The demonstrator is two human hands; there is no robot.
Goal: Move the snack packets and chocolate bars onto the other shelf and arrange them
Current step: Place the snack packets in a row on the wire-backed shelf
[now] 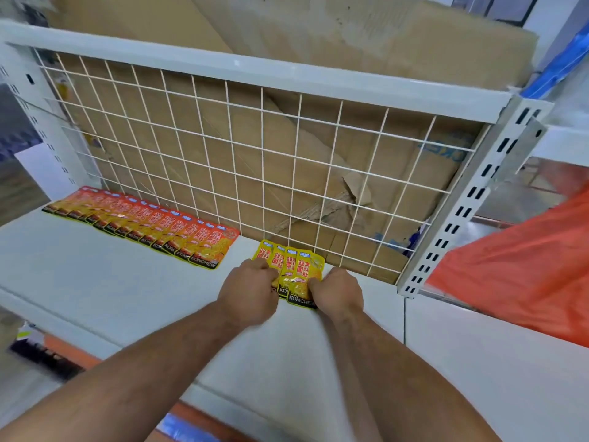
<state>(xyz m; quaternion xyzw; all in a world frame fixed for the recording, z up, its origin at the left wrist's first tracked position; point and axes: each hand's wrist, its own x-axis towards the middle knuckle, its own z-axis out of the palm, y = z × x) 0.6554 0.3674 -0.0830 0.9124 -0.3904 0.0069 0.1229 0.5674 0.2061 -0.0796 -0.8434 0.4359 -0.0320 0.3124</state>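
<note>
At 6 o'clock of frame centre, on the flat white metal shelf (95, 282): found four yellow foil snack packets (294, 266) with red lettering and black lower bands. Lay flat, overlapped like a fan, top edges against the foot of the white wire grid panel (262, 148).

Noted left hand (250, 290) at 8 o'clock of that group, fingers curled down over the lower halves of the leftmost packets, gripping them. Noted right hand (339, 291) at 4 o'clock of the group, fingers curled onto the right edge of the front packet, holding it. Could not make out either thumb. Saw both bare forearms reaching in from 6 and 7 o'clock.

At 9 o'clock of the yellow group, apart from it by a bare strip of shelf: logged a long row of orange-red foil snack packets (149, 226), overlapped and flat along the grid's foot, running out toward 10 o'clock.

Behind the grid, at 12 o'clock: saw crumpled brown cardboard sheets (318, 36). At 3 o'clock: saw a white slotted steel upright (471, 199); beyond it, toward 4 o'clock, an orange-red plastic sheet (526, 266).
</note>
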